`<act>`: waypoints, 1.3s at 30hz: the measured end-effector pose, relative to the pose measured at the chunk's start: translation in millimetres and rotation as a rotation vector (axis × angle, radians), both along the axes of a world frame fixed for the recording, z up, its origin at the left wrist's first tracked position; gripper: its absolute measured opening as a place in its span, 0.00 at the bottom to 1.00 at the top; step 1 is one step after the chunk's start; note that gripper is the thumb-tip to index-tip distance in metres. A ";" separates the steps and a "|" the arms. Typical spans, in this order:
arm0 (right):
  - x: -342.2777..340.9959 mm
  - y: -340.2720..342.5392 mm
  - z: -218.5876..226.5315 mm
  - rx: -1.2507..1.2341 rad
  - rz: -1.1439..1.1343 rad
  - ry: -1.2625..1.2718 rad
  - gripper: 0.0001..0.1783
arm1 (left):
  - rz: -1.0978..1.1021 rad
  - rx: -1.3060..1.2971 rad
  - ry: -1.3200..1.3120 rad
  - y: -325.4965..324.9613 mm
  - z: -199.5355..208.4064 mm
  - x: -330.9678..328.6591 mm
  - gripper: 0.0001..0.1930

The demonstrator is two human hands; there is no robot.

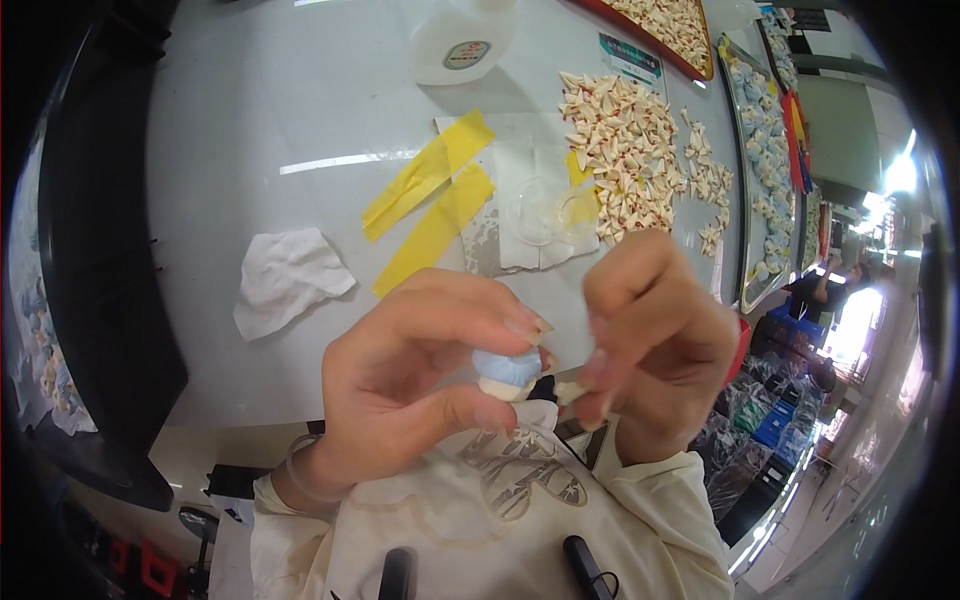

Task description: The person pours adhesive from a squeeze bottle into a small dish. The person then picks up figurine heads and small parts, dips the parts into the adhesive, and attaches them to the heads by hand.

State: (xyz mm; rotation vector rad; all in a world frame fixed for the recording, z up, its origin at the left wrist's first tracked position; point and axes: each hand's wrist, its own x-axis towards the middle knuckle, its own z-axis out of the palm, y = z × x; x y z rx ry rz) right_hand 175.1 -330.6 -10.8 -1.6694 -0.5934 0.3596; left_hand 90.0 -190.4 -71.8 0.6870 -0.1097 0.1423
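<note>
My left hand (370, 375) pinches a small rounded piece, pale blue above and cream below (509, 372), between thumb and fingertips. Close to its right, the thumb and finger of my right hand (662, 345) grip a tiny cream piece (568, 392). The two pieces appear slightly apart. Fingers hide part of each one. Beyond my right hand lies a pile of small cream pointed pieces with red ends (625, 150), resembling the one in my right fingers, though its shape is partly covered.
Yellow tape strips (430, 225) and small clear round dishes (540, 212) on white paper lie ahead. A crumpled white cloth (290, 280) is at left, a translucent bottle (465, 45) at the back. Trays of cream pieces (660, 20) and blue-and-cream pieces (765, 150) stand right.
</note>
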 end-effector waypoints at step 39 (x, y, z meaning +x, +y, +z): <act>-17.5 -14.3 -7.7 0.163 0.024 0.078 0.11 | 0.296 0.537 0.036 -10.4 7.2 -0.1 0.19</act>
